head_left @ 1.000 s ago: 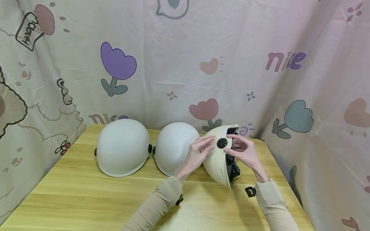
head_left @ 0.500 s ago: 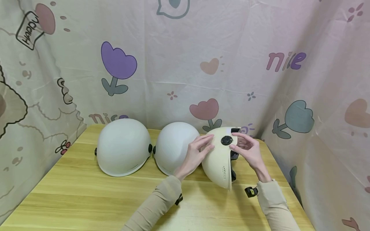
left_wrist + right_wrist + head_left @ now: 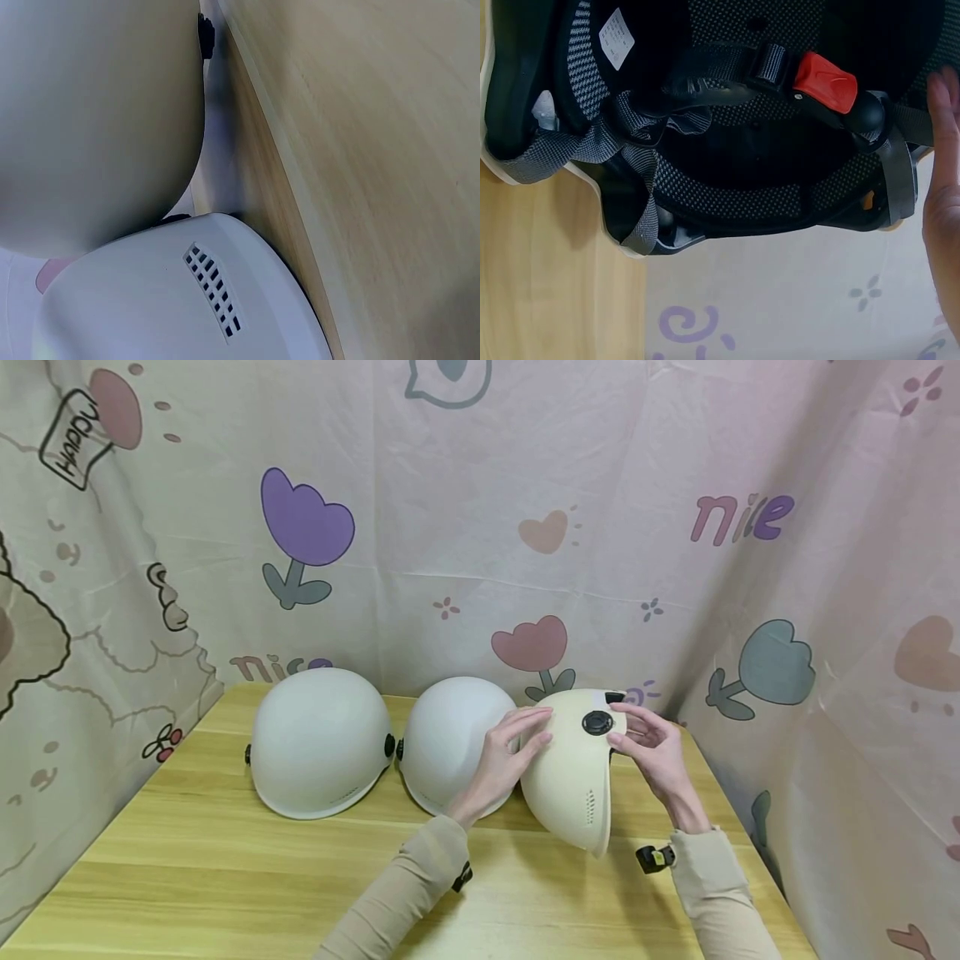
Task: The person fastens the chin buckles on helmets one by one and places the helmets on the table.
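Observation:
A cream helmet (image 3: 566,768) is tipped on its side at the right, its opening turned to the right and a black round disc (image 3: 597,722) on its shell. My left hand (image 3: 498,764) rests its fingertips and thumb against the left of the shell. With thumb outside and fingers behind the edge, my right hand (image 3: 656,750) grips the rim beside the disc. Inside, the right wrist view shows black padding (image 3: 739,191), grey straps (image 3: 570,154) and a red buckle (image 3: 825,82). The left wrist view shows the helmet's smooth shell (image 3: 90,127), but not my left hand.
A white helmet (image 3: 453,735) stands close left of the cream one, its vent holes (image 3: 214,289) showing in the left wrist view. Farther left is another pale helmet (image 3: 318,743). All are on a wooden table (image 3: 225,877), before a printed cloth (image 3: 450,485).
The cream helmet has turned so its dark inside is mostly hidden from the head view, and its disc has shifted right. My right hand moved right with the rim; my left hand barely moved.

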Demonstrator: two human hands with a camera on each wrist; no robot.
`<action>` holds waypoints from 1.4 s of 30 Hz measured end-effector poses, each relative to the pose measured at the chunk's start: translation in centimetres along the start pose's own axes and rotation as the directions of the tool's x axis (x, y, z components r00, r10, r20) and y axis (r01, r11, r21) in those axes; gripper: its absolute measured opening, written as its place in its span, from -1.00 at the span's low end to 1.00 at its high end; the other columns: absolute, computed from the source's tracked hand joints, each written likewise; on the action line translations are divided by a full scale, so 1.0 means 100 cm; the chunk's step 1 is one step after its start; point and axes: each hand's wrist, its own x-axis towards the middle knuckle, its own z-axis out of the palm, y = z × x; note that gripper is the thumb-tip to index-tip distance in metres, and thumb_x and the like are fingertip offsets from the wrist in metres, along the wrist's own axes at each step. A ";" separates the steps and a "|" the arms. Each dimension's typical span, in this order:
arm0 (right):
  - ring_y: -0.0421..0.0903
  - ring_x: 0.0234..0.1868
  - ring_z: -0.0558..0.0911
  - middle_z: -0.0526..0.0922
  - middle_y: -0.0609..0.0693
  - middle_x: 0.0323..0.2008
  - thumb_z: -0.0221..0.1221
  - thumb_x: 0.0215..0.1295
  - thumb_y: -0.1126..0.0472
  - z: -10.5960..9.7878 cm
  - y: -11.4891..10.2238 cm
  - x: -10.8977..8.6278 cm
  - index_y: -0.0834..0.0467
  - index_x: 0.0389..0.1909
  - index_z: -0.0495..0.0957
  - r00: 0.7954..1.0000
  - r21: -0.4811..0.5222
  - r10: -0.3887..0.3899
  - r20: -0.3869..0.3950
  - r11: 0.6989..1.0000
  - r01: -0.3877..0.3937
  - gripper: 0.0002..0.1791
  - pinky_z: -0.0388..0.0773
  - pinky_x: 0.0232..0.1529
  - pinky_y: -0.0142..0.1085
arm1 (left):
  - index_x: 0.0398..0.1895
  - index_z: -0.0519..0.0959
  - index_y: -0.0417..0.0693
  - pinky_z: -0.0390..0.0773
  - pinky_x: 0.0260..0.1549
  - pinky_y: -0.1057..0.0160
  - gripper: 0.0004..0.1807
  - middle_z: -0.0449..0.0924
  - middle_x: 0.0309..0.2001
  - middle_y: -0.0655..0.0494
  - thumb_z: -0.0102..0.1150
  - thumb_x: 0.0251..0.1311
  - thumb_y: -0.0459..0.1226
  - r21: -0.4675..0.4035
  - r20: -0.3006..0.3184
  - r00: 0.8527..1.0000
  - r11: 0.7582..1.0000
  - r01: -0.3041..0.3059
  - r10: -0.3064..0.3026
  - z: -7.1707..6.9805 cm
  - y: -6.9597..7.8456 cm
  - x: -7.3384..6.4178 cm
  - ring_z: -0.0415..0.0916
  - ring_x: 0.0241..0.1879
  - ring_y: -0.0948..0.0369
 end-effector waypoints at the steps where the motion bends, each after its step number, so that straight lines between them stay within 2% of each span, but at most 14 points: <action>1: -0.20 -0.26 0.79 0.81 -0.10 -0.14 0.15 0.17 0.66 -0.001 0.000 0.000 0.17 0.09 0.65 1.000 0.016 0.003 0.005 1.000 -0.003 -0.48 0.73 -0.22 -0.40 | 0.19 0.62 -0.09 0.37 0.43 0.23 -0.61 0.64 0.22 0.05 0.29 0.30 -0.25 -0.002 0.001 1.000 1.000 0.005 -0.005 0.000 0.000 0.000 0.47 0.32 0.10; 5: -0.18 -0.23 0.79 0.80 -0.06 -0.11 0.10 0.21 0.67 -0.004 0.001 -0.002 0.16 0.11 0.63 1.000 0.083 0.009 0.028 0.996 -0.012 -0.47 0.74 -0.21 -0.38 | 0.20 0.61 -0.07 0.34 0.45 0.18 -0.61 0.63 0.23 0.06 0.28 0.31 -0.24 -0.011 0.009 1.000 1.000 0.023 -0.023 0.000 0.000 0.000 0.44 0.34 0.09; 10: -0.13 -0.17 0.80 0.79 0.00 -0.06 0.06 0.25 0.67 -0.010 0.002 -0.002 0.21 0.15 0.60 0.999 0.176 0.011 0.050 0.984 -0.019 -0.48 0.74 -0.15 -0.33 | 0.20 0.61 -0.10 0.35 0.44 0.16 -0.62 0.64 0.22 0.02 0.26 0.33 -0.26 0.001 0.013 1.000 1.000 0.002 -0.002 0.001 -0.001 0.000 0.45 0.34 0.07; 19: -0.11 -0.14 0.79 0.76 0.06 -0.05 0.01 0.30 0.67 -0.019 0.005 -0.002 0.31 0.19 0.53 0.999 0.253 0.013 0.043 0.967 -0.024 -0.51 0.74 -0.18 -0.34 | 0.21 0.59 -0.16 0.34 0.45 0.14 -0.60 0.62 0.24 -0.02 0.25 0.34 -0.27 0.028 0.036 0.999 0.999 -0.023 0.022 0.001 -0.002 0.001 0.45 0.33 0.05; 27: -0.13 -0.16 0.77 0.76 0.06 -0.09 -0.03 0.35 0.64 -0.030 0.006 -0.004 0.31 0.22 0.50 0.999 0.259 0.018 0.035 0.966 -0.026 -0.53 0.74 -0.26 -0.38 | 0.29 0.54 -0.16 0.30 0.47 0.01 -0.52 0.53 0.33 -0.04 0.28 0.32 -0.24 0.061 0.091 0.995 0.998 0.030 -0.035 0.003 -0.002 0.000 0.37 0.39 0.04; 35: -0.12 -0.09 0.76 0.73 0.06 0.00 -0.08 0.41 0.61 -0.036 0.006 -0.004 0.32 0.27 0.45 0.997 0.242 0.029 0.068 0.969 -0.044 -0.53 0.75 -0.18 -0.35 | 0.33 0.50 -0.11 0.23 0.49 -0.09 -0.47 0.40 0.44 0.02 0.29 0.32 -0.21 0.087 0.158 0.981 0.991 0.097 -0.110 0.005 -0.001 -0.002 0.24 0.49 0.05; 42: -0.12 -0.09 0.76 0.73 0.08 0.00 -0.10 0.43 0.59 -0.037 0.005 -0.004 0.32 0.29 0.43 0.998 0.283 0.033 0.055 0.958 -0.048 -0.54 0.75 -0.19 -0.32 | 0.37 0.46 -0.06 0.20 0.48 -0.21 -0.45 0.33 0.49 0.01 0.28 0.33 -0.21 0.078 0.166 0.979 0.992 0.104 -0.116 0.006 -0.004 -0.003 0.20 0.51 0.02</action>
